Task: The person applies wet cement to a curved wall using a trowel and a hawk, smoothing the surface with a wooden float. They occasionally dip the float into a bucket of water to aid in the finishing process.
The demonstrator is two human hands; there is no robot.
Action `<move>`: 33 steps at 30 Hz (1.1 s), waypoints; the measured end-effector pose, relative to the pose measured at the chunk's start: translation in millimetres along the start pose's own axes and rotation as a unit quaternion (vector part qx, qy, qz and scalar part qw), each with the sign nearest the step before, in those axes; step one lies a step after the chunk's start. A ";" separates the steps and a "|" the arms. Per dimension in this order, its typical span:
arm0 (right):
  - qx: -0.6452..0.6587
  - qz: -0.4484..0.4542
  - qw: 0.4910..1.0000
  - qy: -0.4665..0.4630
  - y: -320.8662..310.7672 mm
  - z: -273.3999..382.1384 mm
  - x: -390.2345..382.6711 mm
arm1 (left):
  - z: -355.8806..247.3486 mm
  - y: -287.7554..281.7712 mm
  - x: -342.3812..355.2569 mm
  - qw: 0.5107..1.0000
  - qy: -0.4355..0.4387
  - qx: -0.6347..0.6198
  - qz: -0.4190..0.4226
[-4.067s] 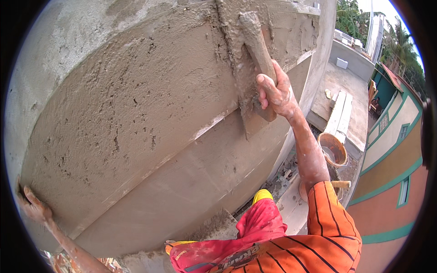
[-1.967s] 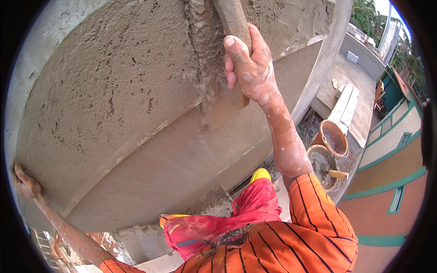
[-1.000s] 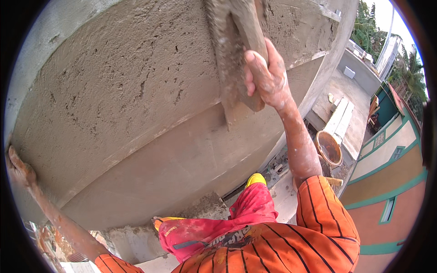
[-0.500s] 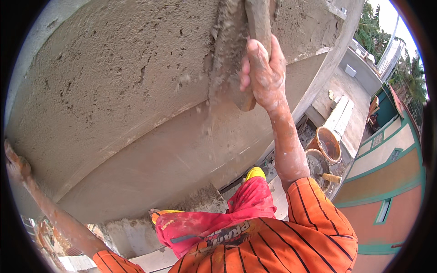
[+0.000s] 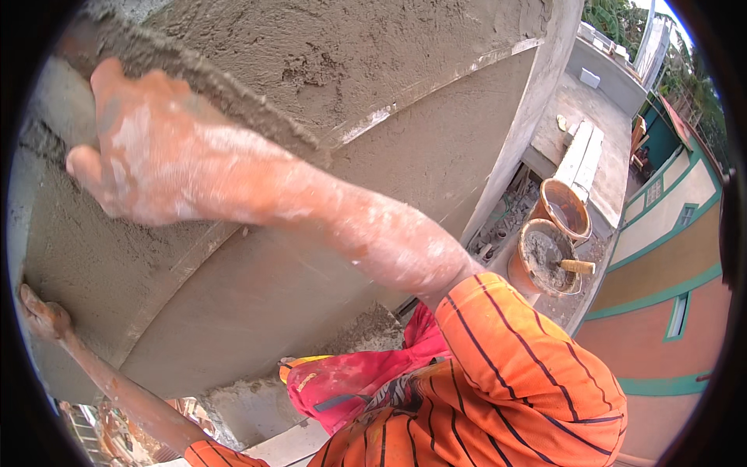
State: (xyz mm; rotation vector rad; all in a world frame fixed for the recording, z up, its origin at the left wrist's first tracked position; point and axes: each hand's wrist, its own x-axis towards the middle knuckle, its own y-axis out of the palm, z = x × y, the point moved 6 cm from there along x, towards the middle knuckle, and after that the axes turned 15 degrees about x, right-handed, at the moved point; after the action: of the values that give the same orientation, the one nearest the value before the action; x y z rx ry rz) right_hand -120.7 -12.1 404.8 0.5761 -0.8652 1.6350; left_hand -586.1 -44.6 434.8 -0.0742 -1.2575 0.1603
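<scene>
My right hand (image 5: 148, 148) grips a mortar-coated plastering float (image 5: 74, 105) at the upper left, seen from its back with the thumb toward the lower left. The float lies against the curved grey cement wall (image 5: 412, 156); much of it is hidden behind the hand. The wall's upper band is rough and pitted, and a smoother band runs below a pale ridge. My left hand (image 5: 47, 315) rests open on the wall at the far lower left, its arm reaching up from the bottom.
Two buckets stand at the right, one (image 5: 566, 210) behind another (image 5: 537, 257) holding wet mortar and a wooden-handled tool (image 5: 577, 267). Pale planks (image 5: 580, 156) lie on a concrete ledge (image 5: 603, 183). A painted building (image 5: 661, 303) is beyond. My legs (image 5: 334, 385) show below.
My right hand has swept the float from the top middle far over to the upper left. My left hand stays on the wall. The view has shifted slightly, and both buckets show more fully.
</scene>
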 end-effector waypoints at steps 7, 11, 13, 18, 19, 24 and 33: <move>0.129 0.014 0.990 0.064 21.9 -90.6 -102.7 | -10.1 -16.7 6.2 0.993 0.075 0.085 0.019; 0.025 -0.095 0.991 0.095 -107.5 -119.1 -112.9 | -41.7 -30.4 9.8 0.999 -0.021 0.006 0.042; 0.035 -0.216 0.958 0.185 -179.0 -144.7 -118.0 | -34.9 -32.7 7.4 0.999 -0.030 0.007 0.030; 0.061 -0.390 0.911 0.120 -377.5 -189.4 -135.1 | -21.4 -13.1 3.5 0.997 -0.068 -0.002 -0.029; 0.085 -0.393 0.909 0.115 -380.1 -193.6 -138.5 | -23.6 -10.6 6.7 0.997 -0.075 -0.003 -0.032; 0.127 -0.298 0.941 0.100 -230.3 -151.8 -115.4 | -52.7 -23.0 10.7 0.994 -0.093 -0.003 -0.048; 0.039 -0.021 0.999 -0.022 47.7 -56.5 -89.2 | -61.4 -20.2 24.3 0.995 -0.087 -0.021 -0.035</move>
State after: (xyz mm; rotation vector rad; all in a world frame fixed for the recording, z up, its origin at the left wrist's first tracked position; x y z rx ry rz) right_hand -141.3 -25.9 291.5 0.6838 -0.8190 1.6292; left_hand -518.9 -58.7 441.7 -0.0536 -1.4358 0.0801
